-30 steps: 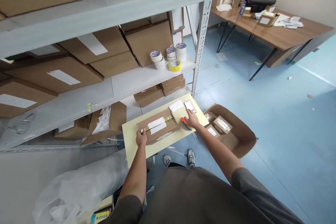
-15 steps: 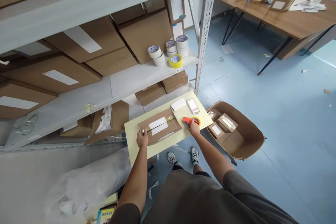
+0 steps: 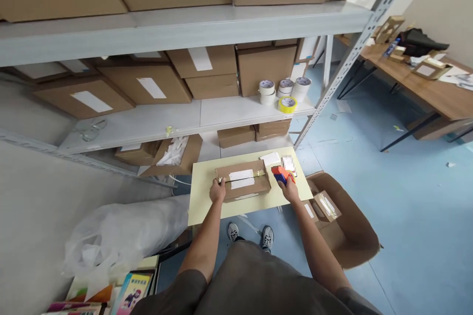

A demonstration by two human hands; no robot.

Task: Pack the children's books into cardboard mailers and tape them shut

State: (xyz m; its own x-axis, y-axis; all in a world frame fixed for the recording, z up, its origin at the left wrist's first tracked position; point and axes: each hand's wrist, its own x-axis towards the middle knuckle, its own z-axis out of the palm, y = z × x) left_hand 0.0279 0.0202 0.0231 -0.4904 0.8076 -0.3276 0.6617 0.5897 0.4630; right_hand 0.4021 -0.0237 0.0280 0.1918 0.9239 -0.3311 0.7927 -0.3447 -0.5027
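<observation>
A flat brown cardboard box (image 3: 261, 185) lies on the pale yellow board (image 3: 202, 206), with white labels on its top and a dark seam between its flaps. My left hand (image 3: 217, 191) grips the box's left end, thumb on top by a bit of shiny tape. Another piece of clear tape sits at the seam's right end. Just right of the box, my right hand (image 3: 289, 191) is closed around an orange and blue tape dispenser (image 3: 280, 173) carrying a yellow-rimmed roll. Beyond it lie a white slip (image 3: 271, 158) and a phone-sized item (image 3: 288, 163) with a blurred surface.
A metal shelf (image 3: 236, 110) holding cartons rises behind the board, with tape rolls (image 3: 287, 104) at its right end. An open carton (image 3: 354, 236) with small boxes stands on the floor to the right. Plastic wrap (image 3: 125, 229) and books (image 3: 133, 293) are at lower left.
The view has swung left and up. The box now lies straighter across the board, my left hand still on its end. My right hand has tilted the tape dispenser differently beside it.
</observation>
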